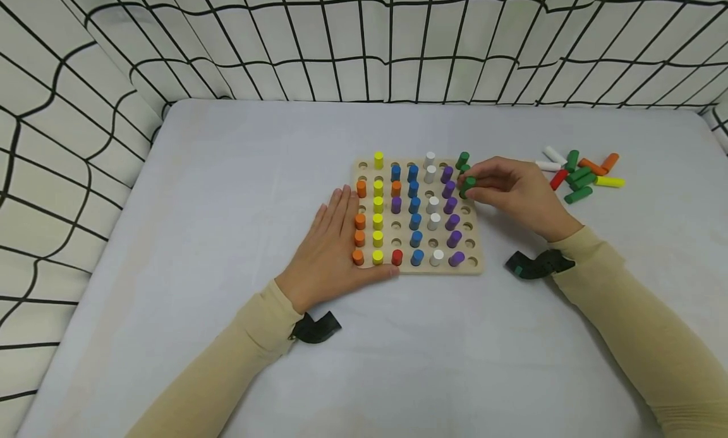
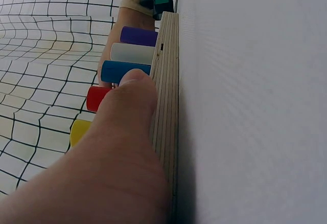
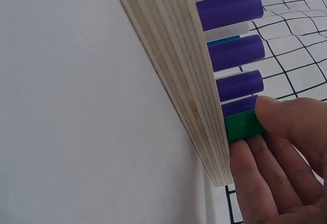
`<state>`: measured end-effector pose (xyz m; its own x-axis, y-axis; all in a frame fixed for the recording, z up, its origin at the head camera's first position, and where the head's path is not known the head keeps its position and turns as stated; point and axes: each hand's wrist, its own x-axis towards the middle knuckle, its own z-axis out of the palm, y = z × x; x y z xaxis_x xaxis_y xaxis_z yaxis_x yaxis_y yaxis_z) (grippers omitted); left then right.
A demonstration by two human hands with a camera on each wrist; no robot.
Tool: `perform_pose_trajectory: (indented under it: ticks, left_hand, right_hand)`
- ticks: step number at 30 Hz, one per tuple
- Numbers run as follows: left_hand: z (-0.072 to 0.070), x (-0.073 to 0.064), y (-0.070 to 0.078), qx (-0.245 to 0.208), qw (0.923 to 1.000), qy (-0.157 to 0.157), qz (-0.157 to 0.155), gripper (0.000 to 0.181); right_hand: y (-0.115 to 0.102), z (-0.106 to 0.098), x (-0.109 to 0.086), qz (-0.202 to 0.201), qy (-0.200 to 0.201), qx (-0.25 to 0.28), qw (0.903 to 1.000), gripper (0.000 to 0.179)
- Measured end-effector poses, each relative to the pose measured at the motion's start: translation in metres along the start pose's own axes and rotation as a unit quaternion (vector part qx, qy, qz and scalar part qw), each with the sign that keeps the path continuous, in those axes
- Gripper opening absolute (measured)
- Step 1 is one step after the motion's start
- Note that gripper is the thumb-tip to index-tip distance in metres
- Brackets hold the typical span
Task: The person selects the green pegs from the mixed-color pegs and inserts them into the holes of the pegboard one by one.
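Note:
A wooden pegboard (image 1: 443, 271) lies on the table, with coloured pegs standing in columns. At its right column my right hand (image 1: 520, 194) pinches a green peg (image 1: 467, 184) between thumb and fingers; in the right wrist view that green peg (image 3: 243, 127) stands against the board, and its lower end is not visible. Two more green pegs, one a green peg (image 1: 463, 159) at the back corner, are behind it. My left hand (image 1: 330, 251) lies against the board's left side with fingers straight. Its thumb (image 2: 134, 96) touches the front edge beside a blue peg (image 2: 120, 71).
Loose pegs lie in a pile right of the board, among them a yellow peg (image 1: 610, 182), a red peg (image 1: 559, 179) and several green ones. A white table (image 1: 227, 172) spreads around the board. Black wire grid (image 1: 341, 46) lines the back and left.

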<state>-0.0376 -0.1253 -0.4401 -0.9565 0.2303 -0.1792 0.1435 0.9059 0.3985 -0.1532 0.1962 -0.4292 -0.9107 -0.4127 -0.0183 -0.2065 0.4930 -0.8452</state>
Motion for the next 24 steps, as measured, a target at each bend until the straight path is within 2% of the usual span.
perform_pose_trajectory:
  ticks: [16, 24]
  left_hand:
    - [-0.0048, -0.001, -0.0001, 0.002, 1.0, 0.003, -0.001, 0.13]
    - [-0.0007, -0.001, -0.0016, -0.001, 1.0, 0.004, 0.003, 0.131]
  right_hand:
    - [-0.0069, -0.0019, -0.0003, -0.031, -0.008, 0.009, 0.9994, 0.028]
    - [-0.0086, -0.0042, -0.0039, -0.018, 0.007, 0.014, 0.9997, 0.027]
